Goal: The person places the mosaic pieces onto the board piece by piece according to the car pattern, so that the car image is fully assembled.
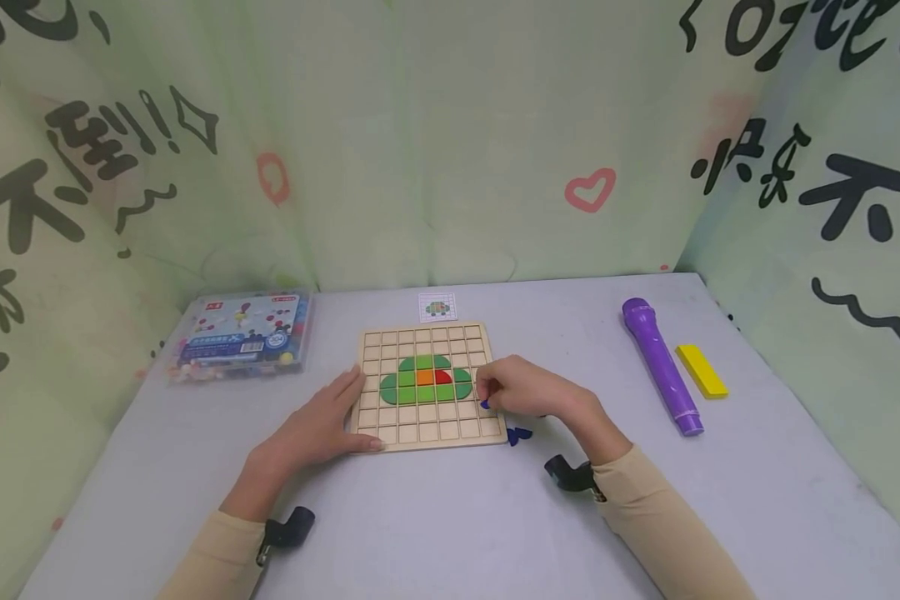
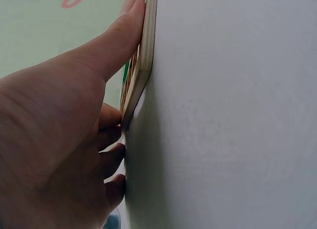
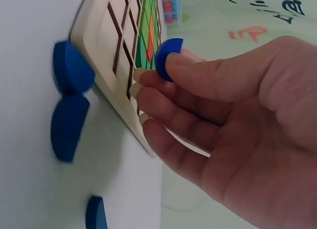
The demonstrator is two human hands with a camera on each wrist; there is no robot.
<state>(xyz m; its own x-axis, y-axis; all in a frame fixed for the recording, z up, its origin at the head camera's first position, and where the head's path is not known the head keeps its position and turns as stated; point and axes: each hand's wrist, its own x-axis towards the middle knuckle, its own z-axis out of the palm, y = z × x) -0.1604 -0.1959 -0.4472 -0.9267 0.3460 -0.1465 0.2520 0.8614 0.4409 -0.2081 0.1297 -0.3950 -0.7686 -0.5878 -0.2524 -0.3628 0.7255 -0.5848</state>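
A wooden grid board (image 1: 417, 434) lies on the table with green, orange and red tiles (image 1: 423, 379) set in its squares. My left hand (image 1: 311, 429) rests against the board's left side, the thumb lying over its front edge, as the left wrist view also shows. Over the board's right side, my right hand (image 1: 521, 387) pinches a small blue quarter-round tile (image 3: 168, 58) between thumb and index finger. The other fingertips are at the board's edge in the right wrist view. Several more blue tiles (image 3: 69, 127) lie on the table beside the board's near right corner.
A small pattern card (image 1: 437, 307) lies behind the board. At the back left sits a clear plastic box (image 1: 243, 333) with a printed label. A purple tube-shaped object (image 1: 662, 367) and a yellow block (image 1: 702, 372) lie to the right. Curtains hang around the table.
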